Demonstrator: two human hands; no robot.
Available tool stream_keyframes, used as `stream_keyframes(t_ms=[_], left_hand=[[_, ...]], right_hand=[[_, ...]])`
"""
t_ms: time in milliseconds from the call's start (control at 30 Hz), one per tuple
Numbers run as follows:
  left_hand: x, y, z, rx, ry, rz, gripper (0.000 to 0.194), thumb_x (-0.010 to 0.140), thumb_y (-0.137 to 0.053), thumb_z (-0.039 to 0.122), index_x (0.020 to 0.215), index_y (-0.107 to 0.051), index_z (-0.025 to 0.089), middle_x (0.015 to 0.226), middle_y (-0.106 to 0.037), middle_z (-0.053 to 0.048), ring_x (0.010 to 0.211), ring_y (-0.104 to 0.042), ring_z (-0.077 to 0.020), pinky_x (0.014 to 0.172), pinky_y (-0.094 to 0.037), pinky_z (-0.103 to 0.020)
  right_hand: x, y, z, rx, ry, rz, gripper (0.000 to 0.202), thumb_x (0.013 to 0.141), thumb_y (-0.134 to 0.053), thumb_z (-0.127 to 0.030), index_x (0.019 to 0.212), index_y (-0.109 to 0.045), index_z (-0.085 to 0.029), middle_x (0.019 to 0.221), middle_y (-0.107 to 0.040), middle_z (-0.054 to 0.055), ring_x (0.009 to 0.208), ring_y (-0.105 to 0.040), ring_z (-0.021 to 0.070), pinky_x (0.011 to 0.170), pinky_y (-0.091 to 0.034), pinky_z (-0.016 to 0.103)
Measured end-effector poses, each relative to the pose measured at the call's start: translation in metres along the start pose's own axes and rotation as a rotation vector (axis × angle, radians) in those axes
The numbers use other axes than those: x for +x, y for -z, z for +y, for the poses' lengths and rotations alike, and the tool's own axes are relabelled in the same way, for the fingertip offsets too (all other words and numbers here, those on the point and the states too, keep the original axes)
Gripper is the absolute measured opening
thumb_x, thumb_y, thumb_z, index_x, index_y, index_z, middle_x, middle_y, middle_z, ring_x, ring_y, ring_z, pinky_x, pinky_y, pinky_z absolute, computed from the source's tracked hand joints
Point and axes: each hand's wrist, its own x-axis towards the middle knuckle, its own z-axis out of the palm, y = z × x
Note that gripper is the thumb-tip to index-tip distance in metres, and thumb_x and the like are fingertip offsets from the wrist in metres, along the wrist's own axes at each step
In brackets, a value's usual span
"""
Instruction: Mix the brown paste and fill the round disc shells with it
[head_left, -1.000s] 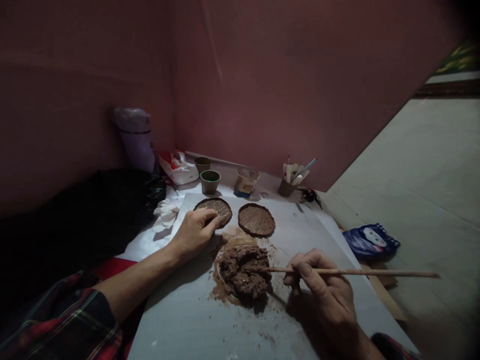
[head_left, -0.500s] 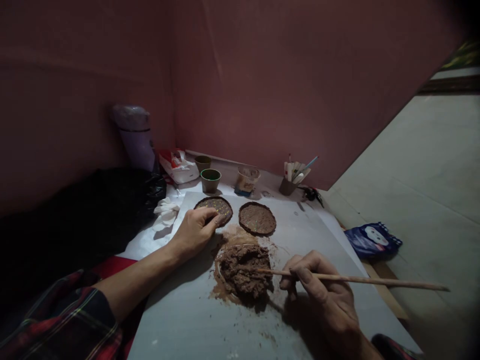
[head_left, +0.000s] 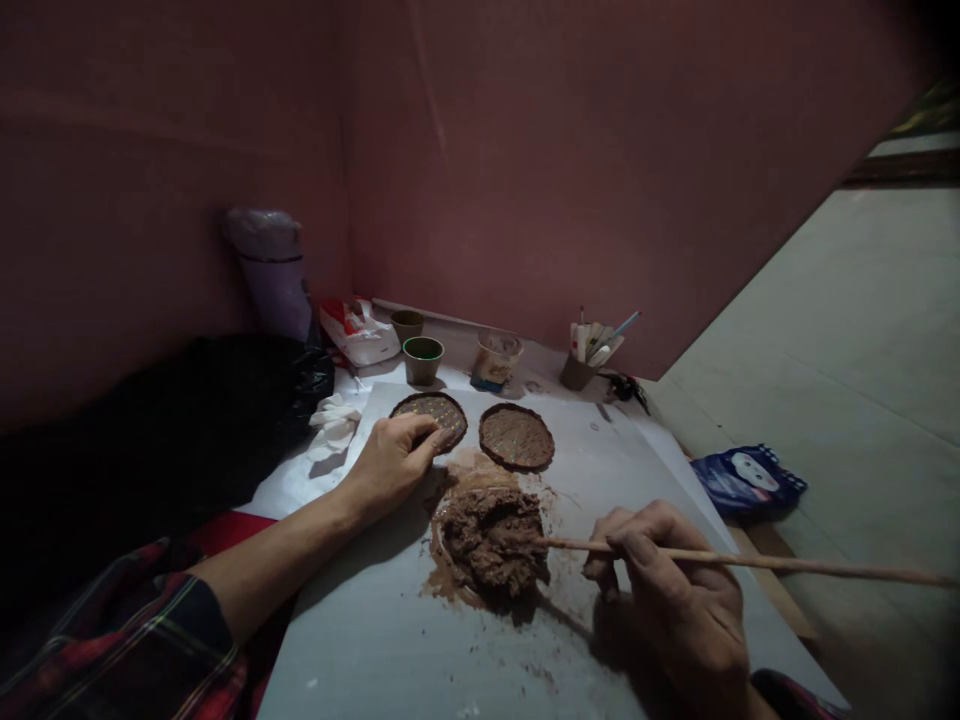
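Stick (head_left: 750,560) farther R vs b4, pinched in R fingers (head_left: 646,560); L fingers (head_left: 405,430), hold unclear; tools (head_left: 580,342) in cup (head_left: 576,376).

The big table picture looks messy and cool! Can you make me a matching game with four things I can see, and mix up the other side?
Things:
1. wooden stick
2. left hand
3. lumpy mound
4. shiny packet

Matches:
A. dark blue with a white patch
B. at the near side of the left round disc
C. gripped in the right hand
D. brown and heaped up

Right pairs: 1-C, 2-B, 3-D, 4-A
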Motion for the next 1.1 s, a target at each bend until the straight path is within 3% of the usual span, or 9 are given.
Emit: stream_keyframes(t_ms=[200,367,500,667,800,967,1100], left_hand=[[0.000,0.001,0.001,-0.018,0.005,0.003,0.030,0.087,-0.048,0.029,0.063,-0.059,0.015,0.059,-0.055,0.000,0.058,-0.048,-0.0106,0.056,-0.034,-0.023],[-0.001,0.000,0.000,-0.009,-0.003,0.006,0.033,0.087,-0.048,0.030,0.060,-0.057,0.014,0.057,-0.052,0.001,0.057,-0.046,-0.0101,0.056,-0.033,-0.023],[-0.001,-0.001,-0.001,-0.009,-0.007,0.003,0.031,0.087,-0.047,0.029,0.062,-0.058,0.014,0.059,-0.053,0.001,0.058,-0.047,-0.0100,0.056,-0.033,-0.022],[-0.001,0.000,0.000,0.009,-0.001,-0.002,0.032,0.087,-0.046,0.029,0.060,-0.057,0.015,0.057,-0.052,0.001,0.058,-0.047,-0.0101,0.055,-0.033,-0.022],[-0.001,0.000,0.000,0.001,-0.010,0.004,0.032,0.087,-0.047,0.028,0.060,-0.055,0.015,0.057,-0.051,0.002,0.057,-0.046,-0.0095,0.055,-0.032,-0.022],[-0.001,-0.001,0.000,-0.007,-0.003,0.000,0.031,0.088,-0.047,0.029,0.062,-0.058,0.014,0.059,-0.053,0.001,0.058,-0.047,-0.0098,0.057,-0.033,-0.023],[0.000,-0.001,0.000,-0.015,-0.008,-0.002,0.031,0.087,-0.048,0.028,0.061,-0.057,0.014,0.058,-0.053,0.001,0.058,-0.047,-0.0099,0.057,-0.033,-0.023]], right_hand=[[0.000,0.000,0.000,-0.037,-0.042,-0.083,0.023,0.087,-0.055,-0.031,0.066,-0.059,-0.020,0.062,-0.058,0.003,0.063,-0.051,0.0157,0.052,-0.040,0.024],[-0.001,0.000,0.001,0.032,-0.023,-0.011,0.020,0.088,-0.054,-0.029,0.071,-0.061,-0.021,0.063,-0.059,0.003,0.062,-0.052,0.0157,0.049,-0.041,0.024],[0.000,0.000,0.001,0.018,-0.052,-0.077,0.022,0.087,-0.055,-0.030,0.068,-0.060,-0.020,0.063,-0.060,0.004,0.060,-0.051,0.0151,0.049,-0.041,0.024],[0.001,0.003,0.000,0.082,-0.029,-0.014,0.019,0.087,-0.054,-0.027,0.071,-0.060,-0.020,0.062,-0.061,0.004,0.060,-0.053,0.0152,0.047,-0.042,0.022],[0.002,0.004,0.001,0.091,-0.101,-0.066,0.021,0.086,-0.056,-0.027,0.067,-0.059,-0.019,0.061,-0.060,0.003,0.058,-0.050,0.0134,0.046,-0.040,0.021],[0.005,0.010,0.001,0.128,-0.016,-0.026,0.018,0.087,-0.055,-0.025,0.070,-0.060,-0.020,0.058,-0.061,0.003,0.058,-0.053,0.0139,0.045,-0.042,0.020],[0.005,0.005,0.002,0.143,-0.182,-0.053,0.019,0.086,-0.057,-0.027,0.068,-0.057,-0.019,0.059,-0.061,0.002,0.052,-0.051,0.0112,0.042,-0.040,0.018]])
